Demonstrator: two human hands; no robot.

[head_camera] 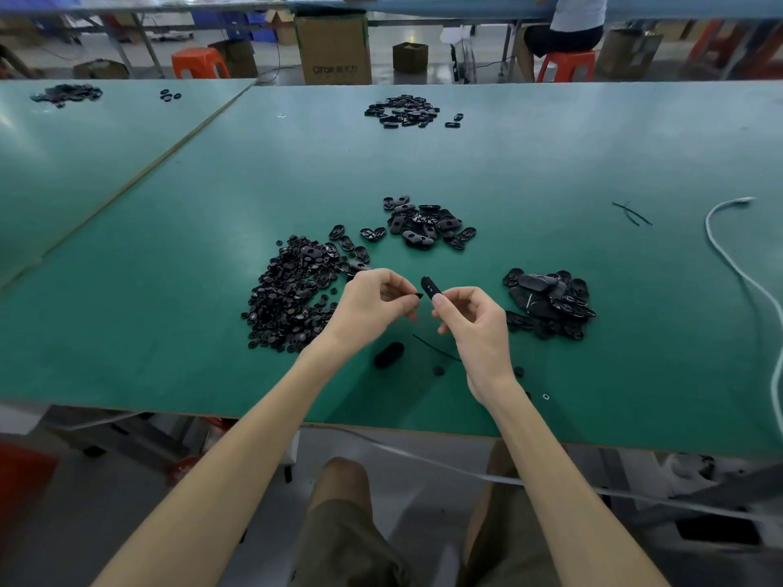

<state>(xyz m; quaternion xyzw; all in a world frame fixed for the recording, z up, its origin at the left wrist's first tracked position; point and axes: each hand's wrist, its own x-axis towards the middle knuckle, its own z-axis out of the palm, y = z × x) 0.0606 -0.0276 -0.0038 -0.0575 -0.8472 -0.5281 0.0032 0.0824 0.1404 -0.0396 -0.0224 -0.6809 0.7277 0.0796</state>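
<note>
My right hand (pixel 470 319) pinches a black oval plastic shell (pixel 429 287) with two small holes, held above the green table (pixel 169 290). My left hand (pixel 373 302) pinches a tiny black round piece (pixel 418 295) at its fingertips, a short gap left of the shell. A big heap of small round black pieces (pixel 292 290) lies just left of my left hand. A pile of oval shells (pixel 423 224) lies beyond my hands. Another pile of black shells (pixel 548 302) lies right of my right hand.
A black oval part (pixel 389 354), a thin black strip (pixel 436 348) and small black bits (pixel 439 370) lie under my hands. A farther pile (pixel 404 111) sits mid-table. A white cable (pixel 737 264) runs along the right side. Boxes, orange stools and a seated person stand behind.
</note>
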